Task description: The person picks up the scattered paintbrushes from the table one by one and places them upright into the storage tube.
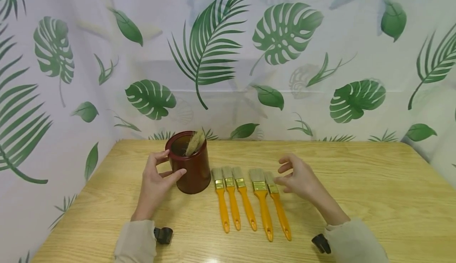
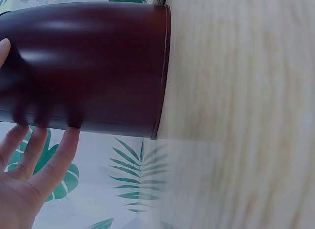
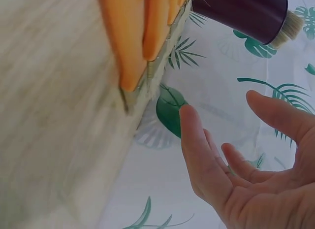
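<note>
A dark red cylindrical pot (image 1: pixel 194 174) stands upright at the left middle of the table, and bristles (image 1: pixel 196 142) stick out of its mouth. My left hand (image 1: pixel 158 180) holds the pot's left side between thumb and fingers; in the left wrist view the fingertips (image 2: pixel 73 135) touch its wall. Several paintbrushes (image 1: pixel 262 205) with orange handles lie side by side right of the pot, bristles pointing away from me. Just right of the rightmost paintbrush (image 1: pixel 279 211), my right hand (image 1: pixel 297 178) hovers with loosely bent fingers, and nothing is in it.
The wooden table (image 1: pixel 374 191) reaches back to a white cloth (image 1: pixel 221 116) printed with green leaves, which hangs behind and at the left. Each wrist wears a small black device, one at the left sleeve (image 1: pixel 135 241), one at the right sleeve (image 1: pixel 356 243).
</note>
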`<action>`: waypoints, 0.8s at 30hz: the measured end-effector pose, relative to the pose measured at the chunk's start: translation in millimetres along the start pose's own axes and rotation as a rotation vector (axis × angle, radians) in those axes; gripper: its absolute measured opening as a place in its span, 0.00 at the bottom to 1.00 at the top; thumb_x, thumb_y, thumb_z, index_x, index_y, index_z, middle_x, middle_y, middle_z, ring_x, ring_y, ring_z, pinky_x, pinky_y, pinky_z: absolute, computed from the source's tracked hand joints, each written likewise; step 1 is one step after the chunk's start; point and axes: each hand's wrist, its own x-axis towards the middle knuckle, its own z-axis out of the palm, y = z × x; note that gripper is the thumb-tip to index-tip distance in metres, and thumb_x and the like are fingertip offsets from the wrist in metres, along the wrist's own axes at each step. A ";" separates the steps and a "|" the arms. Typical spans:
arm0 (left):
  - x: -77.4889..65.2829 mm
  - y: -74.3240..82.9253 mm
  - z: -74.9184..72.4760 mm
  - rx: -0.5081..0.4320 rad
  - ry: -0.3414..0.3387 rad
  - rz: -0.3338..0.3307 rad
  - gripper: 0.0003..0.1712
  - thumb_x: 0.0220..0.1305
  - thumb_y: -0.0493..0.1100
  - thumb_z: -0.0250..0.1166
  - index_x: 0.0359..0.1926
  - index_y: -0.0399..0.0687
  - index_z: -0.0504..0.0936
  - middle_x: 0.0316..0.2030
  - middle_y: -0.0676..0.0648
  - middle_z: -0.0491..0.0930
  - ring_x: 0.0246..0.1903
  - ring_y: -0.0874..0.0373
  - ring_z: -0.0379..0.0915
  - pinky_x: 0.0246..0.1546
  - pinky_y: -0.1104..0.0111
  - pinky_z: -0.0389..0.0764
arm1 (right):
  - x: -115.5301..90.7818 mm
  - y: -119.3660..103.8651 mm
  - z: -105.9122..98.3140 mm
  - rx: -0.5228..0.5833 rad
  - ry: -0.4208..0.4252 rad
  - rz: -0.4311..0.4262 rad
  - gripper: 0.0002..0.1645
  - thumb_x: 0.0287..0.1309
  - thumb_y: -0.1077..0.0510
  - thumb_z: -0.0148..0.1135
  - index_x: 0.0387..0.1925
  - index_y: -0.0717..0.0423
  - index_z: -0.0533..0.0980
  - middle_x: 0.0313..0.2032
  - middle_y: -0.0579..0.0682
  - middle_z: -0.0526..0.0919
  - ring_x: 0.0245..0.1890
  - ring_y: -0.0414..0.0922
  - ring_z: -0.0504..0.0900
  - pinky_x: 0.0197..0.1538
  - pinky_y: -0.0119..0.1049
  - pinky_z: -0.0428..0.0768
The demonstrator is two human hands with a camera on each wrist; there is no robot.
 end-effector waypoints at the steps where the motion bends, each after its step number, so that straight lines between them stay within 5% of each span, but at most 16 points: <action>1: -0.1 0.1 0.3 0.002 -0.001 0.000 0.32 0.59 0.31 0.74 0.61 0.33 0.68 0.61 0.41 0.71 0.58 0.50 0.68 0.47 0.65 0.83 | -0.9 2.1 -0.2 -0.003 -0.001 0.004 0.32 0.60 0.69 0.68 0.60 0.76 0.65 0.47 0.70 0.76 0.38 0.55 0.84 0.34 0.45 0.88; 24: -1.0 2.3 2.6 0.013 0.007 -0.010 0.32 0.59 0.30 0.74 0.60 0.32 0.68 0.63 0.41 0.70 0.59 0.49 0.68 0.45 0.75 0.81 | -5.7 22.6 1.6 -0.009 -0.104 0.085 0.27 0.58 0.69 0.67 0.55 0.74 0.66 0.40 0.62 0.77 0.29 0.49 0.82 0.29 0.44 0.87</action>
